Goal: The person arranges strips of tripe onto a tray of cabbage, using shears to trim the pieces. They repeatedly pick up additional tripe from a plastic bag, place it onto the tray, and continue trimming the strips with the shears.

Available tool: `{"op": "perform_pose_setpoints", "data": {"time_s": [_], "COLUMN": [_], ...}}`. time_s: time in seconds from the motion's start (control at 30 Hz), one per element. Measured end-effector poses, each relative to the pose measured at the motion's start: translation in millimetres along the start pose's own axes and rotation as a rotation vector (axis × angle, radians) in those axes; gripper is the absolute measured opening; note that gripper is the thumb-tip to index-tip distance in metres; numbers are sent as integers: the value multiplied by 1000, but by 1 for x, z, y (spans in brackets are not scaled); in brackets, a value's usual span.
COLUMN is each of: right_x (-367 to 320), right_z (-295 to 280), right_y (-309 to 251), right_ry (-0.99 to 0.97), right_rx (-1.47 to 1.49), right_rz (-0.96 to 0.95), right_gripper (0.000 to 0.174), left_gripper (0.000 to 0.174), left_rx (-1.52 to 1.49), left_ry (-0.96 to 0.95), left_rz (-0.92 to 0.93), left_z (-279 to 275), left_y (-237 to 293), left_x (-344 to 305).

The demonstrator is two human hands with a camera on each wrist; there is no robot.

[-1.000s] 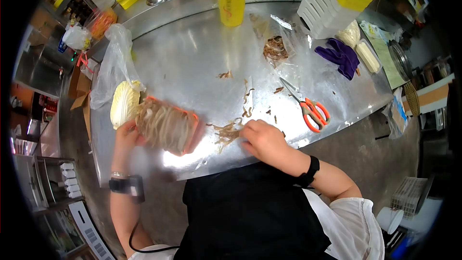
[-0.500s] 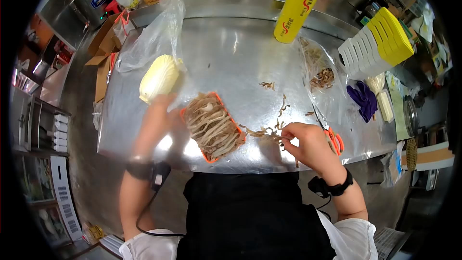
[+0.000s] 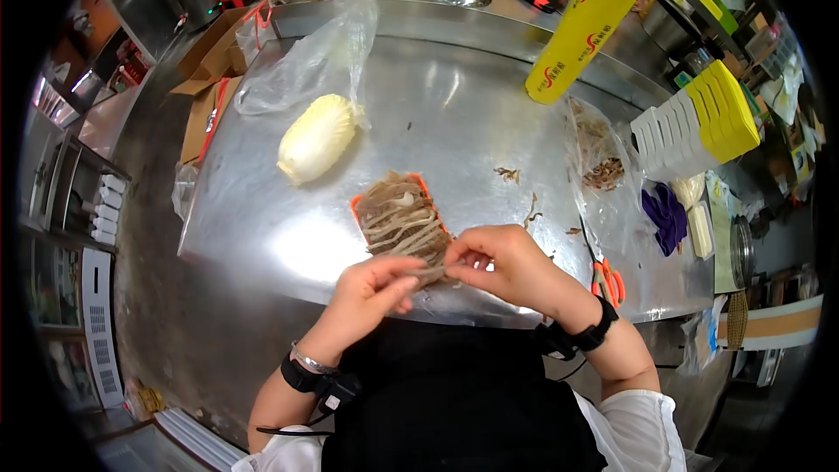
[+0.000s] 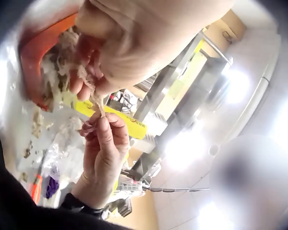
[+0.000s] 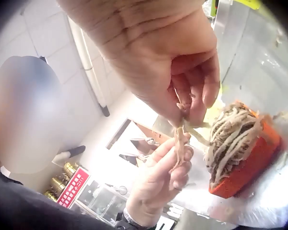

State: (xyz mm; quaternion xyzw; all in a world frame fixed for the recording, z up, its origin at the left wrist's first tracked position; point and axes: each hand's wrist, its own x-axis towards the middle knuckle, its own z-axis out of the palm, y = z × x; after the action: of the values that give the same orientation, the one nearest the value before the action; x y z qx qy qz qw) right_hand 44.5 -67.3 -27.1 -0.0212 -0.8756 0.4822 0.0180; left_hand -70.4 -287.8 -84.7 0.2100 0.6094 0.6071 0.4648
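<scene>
An orange tray (image 5: 249,177) heaped with long brownish-grey, mushroom-like strips (image 3: 398,210) sits near the table's front edge. Just in front of it both hands meet at one thin strip (image 5: 180,148). My left hand (image 3: 371,297) pinches one end between thumb and fingers. The other end is pinched by the fingertips of my right hand (image 3: 516,267). In the left wrist view the strip (image 4: 100,101) runs between the two hands, and part of it is hidden by the left fingers.
A Chinese cabbage (image 3: 319,138) lies left of the tray, by a clear plastic bag (image 3: 306,70). On the right are orange-handled scissors (image 3: 612,284), a bag of brown scraps (image 3: 603,170), a purple cloth (image 3: 664,217), stacked boxes (image 3: 677,131) and a yellow cling-film box (image 3: 585,31).
My left hand left the cabbage side and came to the tray's front. The right hand moved left from the loose scraps, and both now pinch one strip. The head view shifted.
</scene>
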Motion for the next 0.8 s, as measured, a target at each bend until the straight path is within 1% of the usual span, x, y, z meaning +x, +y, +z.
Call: {"op": "perform_pose_setpoints", "data": {"time_s": [0.03, 0.07, 0.13, 0.23, 0.33, 0.43, 0.53, 0.63, 0.73, 0.8], "right_x": [8, 17, 37, 63, 77, 79, 77, 77, 80, 83], "right_z": [3, 7, 13, 23, 31, 36, 39, 37, 38, 38], "right_y": [3, 9, 24, 47, 63, 70, 76, 74, 59, 64], "right_ry": [-7, 15, 62, 130, 161, 187, 246, 266, 251, 234], "right_rx": [40, 85, 174, 344, 320, 229, 160, 267, 306, 183], "right_rz": [75, 103, 162, 202, 189, 174, 111, 136, 131, 78], "right_gripper": [13, 12, 10, 9, 10, 12, 12, 9, 10, 13], "left_gripper": [20, 16, 14, 11, 9, 8, 12, 14, 16, 16], "left_rx": [-9, 4, 78, 221, 476, 618, 652, 626, 573, 533], "left_ry": [53, 83, 167, 349, 432, 495, 509, 506, 467, 440], "left_rz": [40, 77, 121, 268, 376, 460, 457, 429, 373, 389], "left_z": [-5, -10, -18, -20, -30, -31, -35, -35, -22, -19], "left_y": [3, 4, 7, 10, -6, -8, -12, -12, 1, -6], "left_x": [4, 10, 24, 47, 65, 62, 56, 47, 35, 31]}}
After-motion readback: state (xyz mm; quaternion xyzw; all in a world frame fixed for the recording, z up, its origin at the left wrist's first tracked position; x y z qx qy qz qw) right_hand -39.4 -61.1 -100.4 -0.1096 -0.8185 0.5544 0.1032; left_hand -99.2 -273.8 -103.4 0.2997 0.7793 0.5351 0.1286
